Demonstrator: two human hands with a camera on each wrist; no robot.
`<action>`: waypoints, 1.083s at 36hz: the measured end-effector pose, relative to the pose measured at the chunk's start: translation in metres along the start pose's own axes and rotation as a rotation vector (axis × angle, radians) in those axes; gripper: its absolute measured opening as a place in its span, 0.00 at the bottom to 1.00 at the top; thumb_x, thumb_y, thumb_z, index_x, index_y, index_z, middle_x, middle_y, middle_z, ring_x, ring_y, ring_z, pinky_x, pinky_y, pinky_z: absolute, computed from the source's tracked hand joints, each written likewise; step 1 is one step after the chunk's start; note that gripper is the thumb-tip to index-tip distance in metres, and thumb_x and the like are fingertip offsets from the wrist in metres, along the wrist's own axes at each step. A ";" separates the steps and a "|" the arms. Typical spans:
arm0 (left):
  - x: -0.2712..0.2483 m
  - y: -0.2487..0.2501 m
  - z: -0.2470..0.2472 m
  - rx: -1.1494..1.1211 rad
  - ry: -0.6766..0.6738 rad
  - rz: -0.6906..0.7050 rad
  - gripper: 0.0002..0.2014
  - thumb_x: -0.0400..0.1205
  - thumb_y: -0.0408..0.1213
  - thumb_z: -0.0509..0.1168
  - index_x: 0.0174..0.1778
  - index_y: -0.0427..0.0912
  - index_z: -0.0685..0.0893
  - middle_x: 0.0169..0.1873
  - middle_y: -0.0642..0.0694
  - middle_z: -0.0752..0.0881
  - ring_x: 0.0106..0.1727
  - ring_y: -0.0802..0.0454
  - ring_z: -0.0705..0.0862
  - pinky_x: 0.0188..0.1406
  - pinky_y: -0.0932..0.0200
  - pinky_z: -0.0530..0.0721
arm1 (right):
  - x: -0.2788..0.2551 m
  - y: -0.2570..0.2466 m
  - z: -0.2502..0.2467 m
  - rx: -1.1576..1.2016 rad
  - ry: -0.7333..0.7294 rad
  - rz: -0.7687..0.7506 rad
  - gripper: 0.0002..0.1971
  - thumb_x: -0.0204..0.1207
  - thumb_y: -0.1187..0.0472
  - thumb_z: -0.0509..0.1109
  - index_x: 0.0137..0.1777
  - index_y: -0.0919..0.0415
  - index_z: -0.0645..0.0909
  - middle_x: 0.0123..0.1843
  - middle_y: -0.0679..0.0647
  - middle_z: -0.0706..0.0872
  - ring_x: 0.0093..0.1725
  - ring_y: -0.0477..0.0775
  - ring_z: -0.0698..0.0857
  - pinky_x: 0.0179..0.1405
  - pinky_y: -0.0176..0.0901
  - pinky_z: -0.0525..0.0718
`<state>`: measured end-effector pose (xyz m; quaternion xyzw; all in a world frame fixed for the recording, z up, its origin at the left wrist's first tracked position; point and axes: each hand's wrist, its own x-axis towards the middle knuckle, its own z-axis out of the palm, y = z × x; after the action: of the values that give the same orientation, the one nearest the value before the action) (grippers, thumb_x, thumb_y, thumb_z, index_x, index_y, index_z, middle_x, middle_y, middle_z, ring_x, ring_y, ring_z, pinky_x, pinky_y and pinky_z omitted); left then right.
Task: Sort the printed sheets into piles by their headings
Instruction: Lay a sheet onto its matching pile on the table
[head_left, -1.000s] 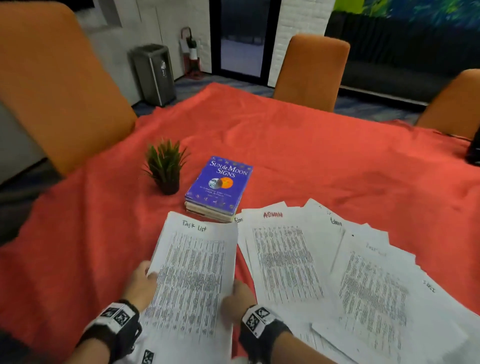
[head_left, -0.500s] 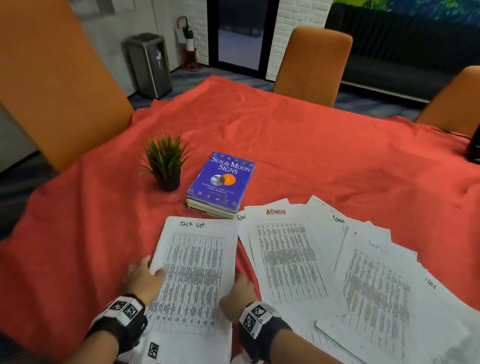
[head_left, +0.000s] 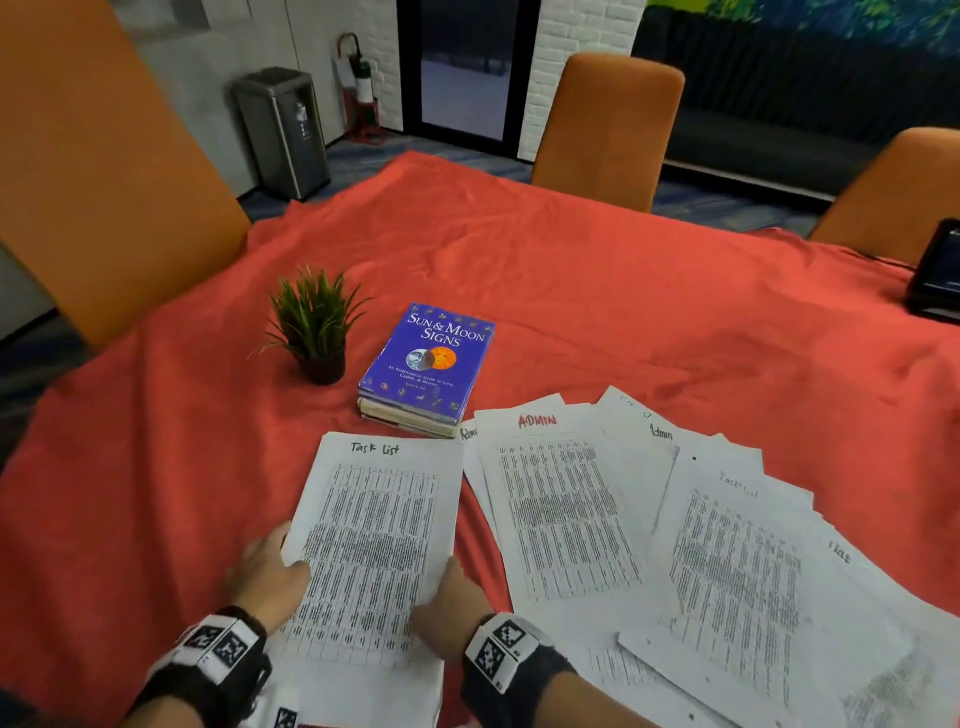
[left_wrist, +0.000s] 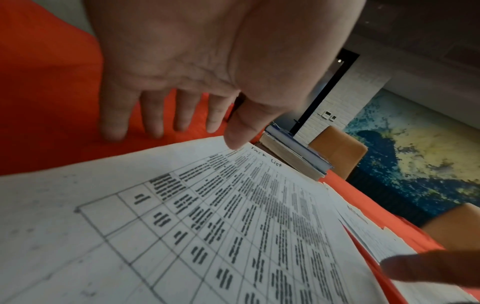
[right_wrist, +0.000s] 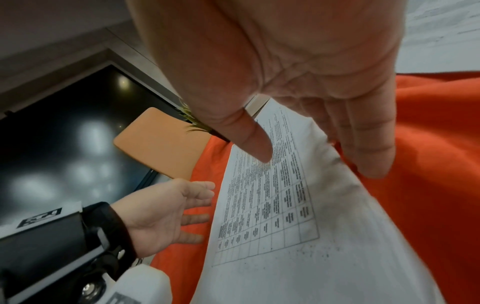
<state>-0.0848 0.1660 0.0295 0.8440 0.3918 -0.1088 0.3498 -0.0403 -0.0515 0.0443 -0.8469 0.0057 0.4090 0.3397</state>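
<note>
A printed sheet headed "Task List" (head_left: 374, 545) lies on the red tablecloth (head_left: 597, 291) in front of me, over another sheet near the front edge. My left hand (head_left: 260, 571) is at its left side. Its fingers are spread straight on the cloth (left_wrist: 116, 123) and its thumb tip touches the sheet (left_wrist: 233, 226). My right hand (head_left: 452, 592) is at the sheet's right edge, with its thumb on the paper (right_wrist: 272, 205) and its fingers straight beside the edge. To the right lie a sheet headed "ADMIN" in red (head_left: 561, 514) and a loose overlapping heap of sheets (head_left: 737, 571) with mixed headings.
A blue book (head_left: 431, 358) lies on another book just beyond the sheets, with a small potted plant (head_left: 317, 322) to its left. A black device (head_left: 937, 270) sits at the table's right edge. Orange chairs (head_left: 608, 130) stand around the table.
The Task List sheet has come down from my hands onto the cloth. Both hands have slackened and now lie at its lower sides.
</note>
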 end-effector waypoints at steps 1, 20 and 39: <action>-0.003 0.006 0.002 0.044 0.071 0.025 0.27 0.76 0.35 0.64 0.74 0.48 0.73 0.65 0.36 0.78 0.62 0.35 0.79 0.67 0.46 0.76 | -0.001 0.003 -0.005 -0.008 0.021 -0.022 0.27 0.73 0.57 0.66 0.73 0.58 0.66 0.65 0.54 0.83 0.62 0.57 0.84 0.65 0.49 0.83; -0.081 0.120 0.158 -0.249 -0.539 0.016 0.18 0.72 0.43 0.67 0.57 0.48 0.75 0.38 0.44 0.83 0.33 0.46 0.83 0.26 0.60 0.80 | 0.006 0.167 -0.172 0.068 0.472 0.383 0.33 0.68 0.52 0.79 0.69 0.60 0.69 0.65 0.61 0.82 0.59 0.63 0.85 0.60 0.49 0.85; -0.082 0.127 0.175 -0.121 -0.288 0.177 0.06 0.73 0.33 0.69 0.34 0.49 0.85 0.39 0.47 0.91 0.40 0.47 0.89 0.47 0.50 0.88 | -0.051 0.249 -0.190 0.230 0.530 0.224 0.17 0.72 0.46 0.75 0.54 0.55 0.80 0.47 0.55 0.87 0.42 0.53 0.85 0.47 0.43 0.84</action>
<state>-0.0303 -0.0570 0.0037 0.8283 0.2677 -0.1733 0.4607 -0.0145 -0.3672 0.0200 -0.8741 0.2338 0.2053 0.3729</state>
